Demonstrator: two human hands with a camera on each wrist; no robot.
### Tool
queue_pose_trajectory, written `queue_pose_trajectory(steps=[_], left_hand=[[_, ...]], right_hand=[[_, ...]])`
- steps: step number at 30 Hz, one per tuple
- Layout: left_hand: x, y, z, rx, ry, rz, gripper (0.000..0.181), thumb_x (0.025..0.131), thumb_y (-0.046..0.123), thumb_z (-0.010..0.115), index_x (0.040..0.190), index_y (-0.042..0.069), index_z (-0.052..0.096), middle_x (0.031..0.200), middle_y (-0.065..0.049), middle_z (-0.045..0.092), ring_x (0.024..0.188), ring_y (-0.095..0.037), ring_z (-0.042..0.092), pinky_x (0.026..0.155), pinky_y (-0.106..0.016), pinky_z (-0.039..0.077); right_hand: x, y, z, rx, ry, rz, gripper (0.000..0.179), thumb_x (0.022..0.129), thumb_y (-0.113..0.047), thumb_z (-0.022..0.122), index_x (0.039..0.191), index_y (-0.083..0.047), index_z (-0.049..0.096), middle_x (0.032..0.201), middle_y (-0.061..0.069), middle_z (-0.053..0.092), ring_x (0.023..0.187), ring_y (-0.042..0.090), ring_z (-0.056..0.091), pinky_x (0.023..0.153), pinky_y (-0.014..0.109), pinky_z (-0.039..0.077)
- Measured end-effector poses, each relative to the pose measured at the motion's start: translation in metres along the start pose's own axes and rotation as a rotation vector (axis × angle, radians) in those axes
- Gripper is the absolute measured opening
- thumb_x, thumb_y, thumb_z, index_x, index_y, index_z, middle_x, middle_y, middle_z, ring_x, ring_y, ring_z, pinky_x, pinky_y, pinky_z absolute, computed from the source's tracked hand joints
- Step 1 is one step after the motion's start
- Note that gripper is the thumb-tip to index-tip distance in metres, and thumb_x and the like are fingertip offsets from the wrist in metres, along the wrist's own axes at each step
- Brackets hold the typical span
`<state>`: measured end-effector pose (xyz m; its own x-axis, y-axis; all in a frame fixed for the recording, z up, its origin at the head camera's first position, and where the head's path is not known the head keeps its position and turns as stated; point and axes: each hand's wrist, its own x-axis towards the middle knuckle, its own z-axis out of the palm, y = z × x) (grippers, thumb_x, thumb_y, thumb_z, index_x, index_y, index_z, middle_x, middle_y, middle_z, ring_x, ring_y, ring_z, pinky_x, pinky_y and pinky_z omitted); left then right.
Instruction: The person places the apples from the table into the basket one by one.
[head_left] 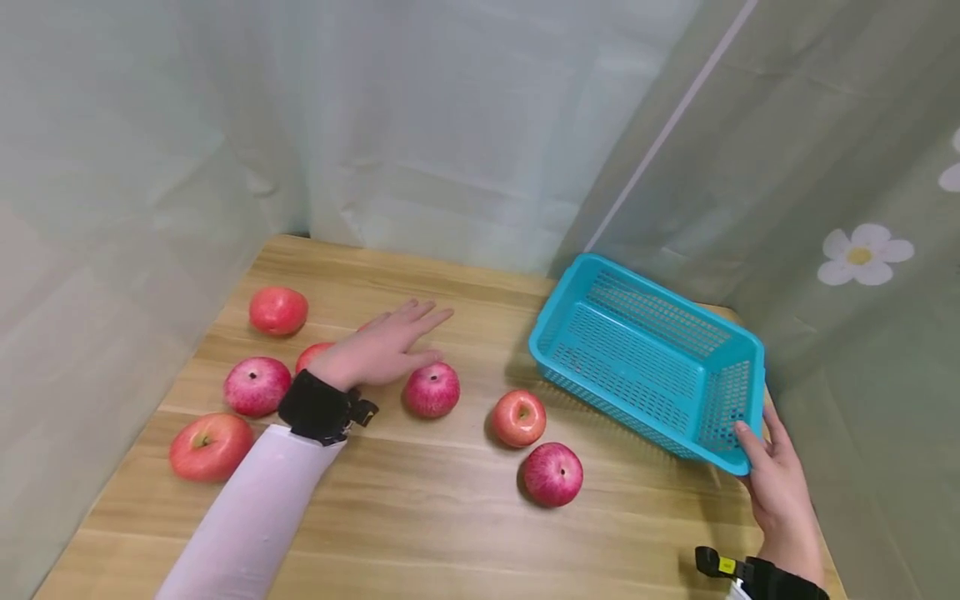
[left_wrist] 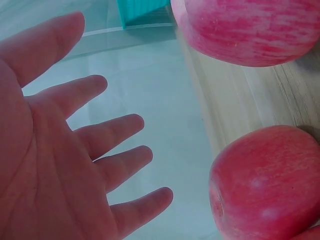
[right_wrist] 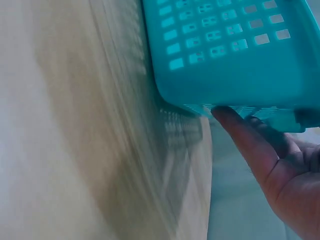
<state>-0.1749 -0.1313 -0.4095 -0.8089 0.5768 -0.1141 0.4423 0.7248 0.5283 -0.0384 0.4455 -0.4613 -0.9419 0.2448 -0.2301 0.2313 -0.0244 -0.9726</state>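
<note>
My left hand (head_left: 375, 350) is over the apples at the left of the table, palm down, its fingers straight and spread, holding nothing. A pinkish apple (head_left: 432, 390) lies right by its thumb, and a red apple (head_left: 312, 356) is partly hidden behind the hand. In the left wrist view, a red apple (left_wrist: 267, 182) and a streaked pink apple (left_wrist: 255, 30) are beside the fingers. My right hand (head_left: 782, 492) grips a blue plastic basket (head_left: 637, 425) at its near right corner, thumb over the rim and fingers on the outer wall. No fruit shows inside the basket.
Along the left edge lie a red apple (head_left: 278, 311), a pink apple (head_left: 257, 387) and a larger red apple (head_left: 212, 447). Mid-table are another red apple (head_left: 518, 418) and a pink apple (head_left: 552, 474). Curtains (head_left: 465, 133) surround the wooden table (head_left: 420, 533).
</note>
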Motion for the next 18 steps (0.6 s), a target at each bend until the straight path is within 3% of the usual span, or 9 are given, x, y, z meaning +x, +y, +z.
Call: queue_pose_trajectory(steps=[7,13,18], left_hand=[[0.004,-0.001,0.001,-0.021,0.053,-0.009,0.074,0.107,0.038,0.063,0.169,0.012,0.032,0.171,-0.024,0.03,0.159,-0.045,0.023,0.125,-0.064,0.022],[0.013,0.005,0.001,-0.087,0.149,-0.033,0.069,0.11,0.038,0.057,0.168,0.008,0.034,0.169,-0.017,0.038,0.157,-0.036,0.034,0.126,-0.054,0.027],[0.019,0.009,0.0,-0.143,0.22,-0.085,0.067,0.111,0.041,0.055,0.167,0.01,0.035,0.168,-0.014,0.041,0.154,-0.035,0.04,0.125,-0.053,0.031]], right_hand=[[0.021,-0.002,0.015,-0.084,0.044,-0.003,0.079,0.11,-0.032,0.061,0.17,-0.016,0.012,0.11,-0.02,0.068,0.093,0.003,0.074,0.074,0.022,0.061],[0.04,-0.007,0.033,-0.13,0.009,-0.009,0.081,0.11,-0.037,0.059,0.172,-0.016,0.013,0.113,-0.019,0.066,0.095,0.002,0.073,0.075,0.022,0.061],[0.054,-0.011,0.048,-0.173,-0.025,-0.016,0.081,0.11,-0.04,0.059,0.172,-0.016,0.014,0.122,-0.012,0.064,0.098,0.002,0.072,0.077,0.022,0.061]])
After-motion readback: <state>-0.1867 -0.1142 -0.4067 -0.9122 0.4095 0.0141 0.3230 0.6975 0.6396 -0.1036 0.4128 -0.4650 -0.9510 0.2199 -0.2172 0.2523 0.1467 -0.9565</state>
